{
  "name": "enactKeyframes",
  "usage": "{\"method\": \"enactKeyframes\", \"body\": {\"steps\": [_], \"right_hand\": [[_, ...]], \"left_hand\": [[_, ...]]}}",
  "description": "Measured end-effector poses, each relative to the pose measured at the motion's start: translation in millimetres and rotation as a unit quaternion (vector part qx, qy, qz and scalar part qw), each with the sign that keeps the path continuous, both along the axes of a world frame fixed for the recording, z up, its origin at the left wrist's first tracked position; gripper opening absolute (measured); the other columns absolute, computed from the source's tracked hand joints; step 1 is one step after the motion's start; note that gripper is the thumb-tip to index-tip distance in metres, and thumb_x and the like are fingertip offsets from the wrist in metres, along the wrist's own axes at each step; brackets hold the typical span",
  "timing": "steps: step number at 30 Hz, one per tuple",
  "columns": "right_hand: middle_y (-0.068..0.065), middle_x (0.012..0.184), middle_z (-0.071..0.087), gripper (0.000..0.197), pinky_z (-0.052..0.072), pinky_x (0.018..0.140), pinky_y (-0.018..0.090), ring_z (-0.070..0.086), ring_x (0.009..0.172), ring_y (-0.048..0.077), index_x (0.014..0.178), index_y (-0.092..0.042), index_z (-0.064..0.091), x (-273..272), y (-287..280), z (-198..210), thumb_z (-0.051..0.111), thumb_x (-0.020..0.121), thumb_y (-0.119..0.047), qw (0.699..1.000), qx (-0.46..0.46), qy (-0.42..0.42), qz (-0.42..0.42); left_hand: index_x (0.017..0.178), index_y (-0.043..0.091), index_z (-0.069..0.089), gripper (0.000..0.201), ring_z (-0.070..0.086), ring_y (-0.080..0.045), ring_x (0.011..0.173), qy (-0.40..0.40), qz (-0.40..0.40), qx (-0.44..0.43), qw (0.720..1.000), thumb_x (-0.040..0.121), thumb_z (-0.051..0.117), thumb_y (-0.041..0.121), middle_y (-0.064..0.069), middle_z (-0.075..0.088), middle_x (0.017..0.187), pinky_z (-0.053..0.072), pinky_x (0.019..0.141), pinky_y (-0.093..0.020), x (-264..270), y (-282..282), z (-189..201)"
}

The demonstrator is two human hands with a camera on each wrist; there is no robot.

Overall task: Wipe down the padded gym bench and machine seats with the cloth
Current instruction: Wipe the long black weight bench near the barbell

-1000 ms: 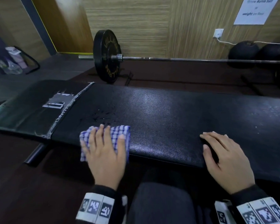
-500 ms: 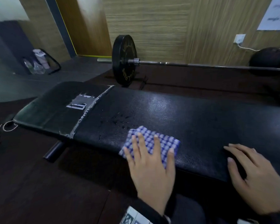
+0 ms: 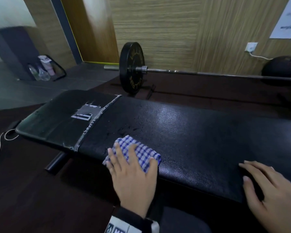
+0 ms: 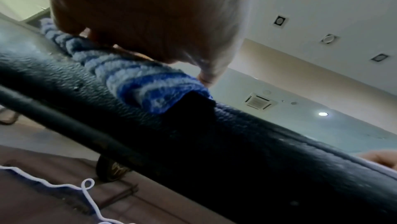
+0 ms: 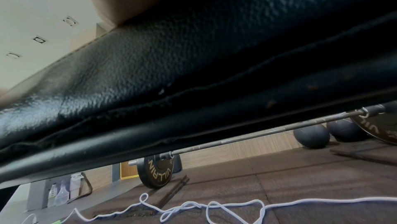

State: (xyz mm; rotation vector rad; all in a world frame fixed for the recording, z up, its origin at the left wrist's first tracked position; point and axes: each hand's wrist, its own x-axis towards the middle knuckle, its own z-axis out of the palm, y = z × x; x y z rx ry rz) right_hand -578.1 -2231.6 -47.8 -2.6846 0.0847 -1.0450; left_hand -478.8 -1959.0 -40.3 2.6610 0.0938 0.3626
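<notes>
A long black padded bench [image 3: 200, 132] runs across the head view, with a torn, taped patch near its left end and wet droplets in front of the cloth. A folded blue-and-white checked cloth [image 3: 141, 148] lies on the bench's near edge. My left hand [image 3: 133, 167] presses flat on the cloth with fingers spread and straight. In the left wrist view the cloth [image 4: 137, 78] shows under my palm on the bench pad [image 4: 214, 134]. My right hand [image 3: 267, 187] rests flat on the bench's near edge at the right. The right wrist view is filled by the pad's side [image 5: 171, 66].
A barbell with a black plate [image 3: 132, 68] lies on the floor behind the bench, with dark medicine balls [image 3: 280, 68] at the right by the wooden wall. Spray bottles in a wire rack [image 3: 45, 68] stand at the left. A white cord [image 5: 214, 209] lies on the floor.
My left hand has slid the cloth rightward along the bench's near edge, away from the taped seam. The right hand has stayed flat on the bench. The head view has turned left.
</notes>
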Motion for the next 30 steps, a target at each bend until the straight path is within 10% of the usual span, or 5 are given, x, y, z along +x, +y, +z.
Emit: {"method": "enactKeyframes", "body": {"steps": [4,9,16,19,30], "right_hand": [[0.015,0.109,0.064,0.045,0.039,0.101,0.048,0.06,0.097,0.029,0.102,-0.001,0.07,2,-1,1,0.04,0.088,-0.031,1.0,0.008,0.012,-0.008],[0.013,0.111,0.064,0.044,0.042,0.098,0.052,0.062,0.098,0.033,0.103,-0.002,0.07,4,0,4,0.04,0.088,-0.031,1.0,0.009,0.022,-0.013],[0.017,0.108,0.064,0.045,0.043,0.095,0.052,0.06,0.096,0.033,0.101,0.001,0.07,-1,-2,-4,0.04,0.089,-0.029,1.0,0.0,0.003,-0.001],[0.017,0.109,0.064,0.045,0.041,0.097,0.052,0.061,0.097,0.035,0.102,0.0,0.07,0,-2,-4,0.04,0.089,-0.03,1.0,0.003,0.003,-0.008],[0.015,0.112,0.064,0.043,0.041,0.099,0.054,0.063,0.098,0.036,0.104,-0.001,0.069,-2,2,0,0.04,0.089,-0.029,1.0,0.001,0.013,-0.014]], "left_hand": [[0.148,-0.007,0.013,0.113,0.009,-0.034,0.146,0.028,0.034,0.001,0.999,0.068,0.012,0.073,-0.024,0.015,0.156,0.002,0.118,-0.044,32,21,10],[0.15,0.002,0.016,0.112,0.011,-0.028,0.146,0.071,-0.059,0.1,0.991,0.063,-0.009,0.067,-0.017,0.016,0.158,0.002,0.118,-0.04,68,14,28],[0.148,0.013,0.033,0.085,0.02,-0.016,0.146,-0.004,-0.211,0.08,0.974,0.076,0.014,0.054,0.0,0.029,0.156,0.005,0.12,-0.032,30,6,16],[0.141,0.011,0.046,0.073,0.034,-0.018,0.14,-0.053,-0.186,0.062,0.979,0.079,0.03,0.045,-0.001,0.043,0.148,0.014,0.115,-0.034,15,39,6],[0.152,0.015,0.018,0.094,0.008,-0.021,0.148,0.07,-0.075,0.129,0.986,0.077,0.009,0.071,-0.002,0.015,0.16,0.0,0.119,-0.038,88,40,30]]}}
